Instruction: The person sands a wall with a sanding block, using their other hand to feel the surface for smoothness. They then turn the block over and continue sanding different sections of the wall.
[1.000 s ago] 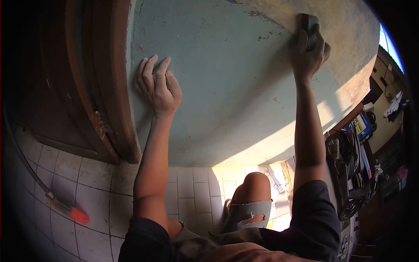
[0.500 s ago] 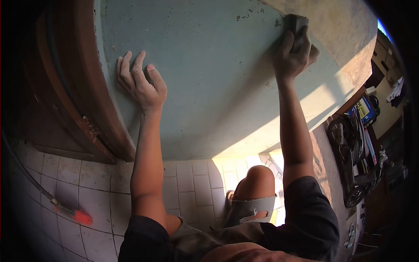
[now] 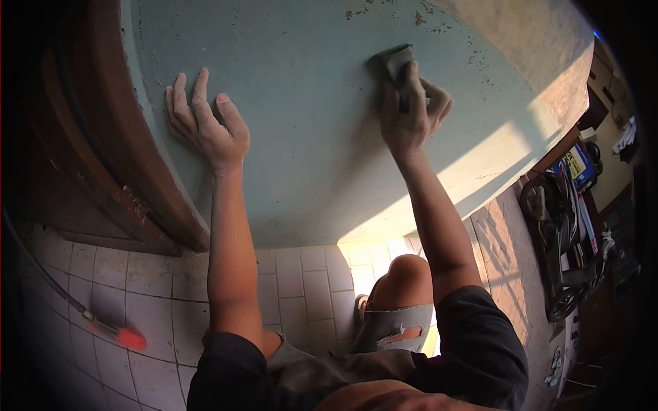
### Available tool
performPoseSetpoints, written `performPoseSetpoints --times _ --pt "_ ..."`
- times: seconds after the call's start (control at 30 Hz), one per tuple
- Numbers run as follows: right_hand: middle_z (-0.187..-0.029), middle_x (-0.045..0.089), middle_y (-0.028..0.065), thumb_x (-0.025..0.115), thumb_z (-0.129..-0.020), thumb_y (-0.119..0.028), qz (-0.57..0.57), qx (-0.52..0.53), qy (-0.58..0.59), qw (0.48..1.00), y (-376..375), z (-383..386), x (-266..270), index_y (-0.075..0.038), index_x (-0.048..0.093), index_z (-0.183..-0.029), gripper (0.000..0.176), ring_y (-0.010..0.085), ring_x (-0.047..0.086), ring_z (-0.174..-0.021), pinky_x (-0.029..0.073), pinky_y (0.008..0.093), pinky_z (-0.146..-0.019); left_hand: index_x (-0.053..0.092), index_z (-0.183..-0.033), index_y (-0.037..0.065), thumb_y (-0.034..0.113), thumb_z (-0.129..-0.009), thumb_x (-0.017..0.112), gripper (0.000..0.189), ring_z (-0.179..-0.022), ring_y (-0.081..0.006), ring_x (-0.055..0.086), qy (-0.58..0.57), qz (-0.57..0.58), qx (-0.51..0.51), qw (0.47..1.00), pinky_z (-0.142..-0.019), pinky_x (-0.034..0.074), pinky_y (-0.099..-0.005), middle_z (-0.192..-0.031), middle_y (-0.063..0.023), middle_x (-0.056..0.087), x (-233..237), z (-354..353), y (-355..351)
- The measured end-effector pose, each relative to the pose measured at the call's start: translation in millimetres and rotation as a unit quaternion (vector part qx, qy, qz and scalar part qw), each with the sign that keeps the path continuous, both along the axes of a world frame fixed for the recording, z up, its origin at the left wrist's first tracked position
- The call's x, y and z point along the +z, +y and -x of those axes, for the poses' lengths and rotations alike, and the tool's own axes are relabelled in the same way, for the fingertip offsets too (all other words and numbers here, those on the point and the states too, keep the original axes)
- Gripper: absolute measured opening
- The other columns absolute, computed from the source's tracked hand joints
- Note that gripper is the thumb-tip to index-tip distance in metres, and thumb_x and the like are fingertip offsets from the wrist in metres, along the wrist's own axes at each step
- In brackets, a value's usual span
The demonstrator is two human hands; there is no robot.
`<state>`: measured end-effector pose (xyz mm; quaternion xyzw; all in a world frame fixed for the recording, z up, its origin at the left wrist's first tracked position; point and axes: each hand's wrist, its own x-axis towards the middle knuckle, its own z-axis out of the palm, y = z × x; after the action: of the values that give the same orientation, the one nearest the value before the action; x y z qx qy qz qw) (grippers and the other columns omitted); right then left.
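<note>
A blue-green painted wall (image 3: pixel 295 151) fills the upper middle of the view, with small chipped spots near its top. My left hand (image 3: pixel 209 127) rests against it near the brown wooden frame, dusty, fingers apart and holding nothing. Higher up and to the right, my right hand (image 3: pixel 415 113) grips a dark block (image 3: pixel 397 65) against the painted surface. Thumb and fingers close around the block and partly cover it.
A brown wooden door frame (image 3: pixel 103 130) runs down the left. An object with red bristles (image 3: pixel 130 338) lies on the tiled floor (image 3: pixel 151 318). At the right are a parked motorcycle (image 3: pixel 565 240) and a blue-yellow box (image 3: pixel 578 166). Sunlight crosses the lower wall.
My right hand has moved left and slightly down across the wall with the dark block, which is now tilted. My left hand appears slightly farther left and higher, as the view has shifted a little.
</note>
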<state>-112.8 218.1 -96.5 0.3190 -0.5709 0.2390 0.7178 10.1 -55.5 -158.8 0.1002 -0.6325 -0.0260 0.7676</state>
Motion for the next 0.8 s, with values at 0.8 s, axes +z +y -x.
performPoseSetpoints --times 0.8 --pt "-0.119 0.068 0.016 0.053 -0.11 -0.035 0.02 0.583 -0.575 0.573 29.8 -79.1 -81.3 -0.001 0.053 -0.145 0.049 0.0207 0.069 -0.095 0.058 0.031 -0.078 0.059 -0.137 -0.001 0.018 -0.108 0.047 0.037 -0.113 -0.0247 0.061 0.044 -0.273 -0.551 0.787 -0.103 0.046 -0.0432 -0.132 -0.0161 0.065 -31.0 1.1 148.7"
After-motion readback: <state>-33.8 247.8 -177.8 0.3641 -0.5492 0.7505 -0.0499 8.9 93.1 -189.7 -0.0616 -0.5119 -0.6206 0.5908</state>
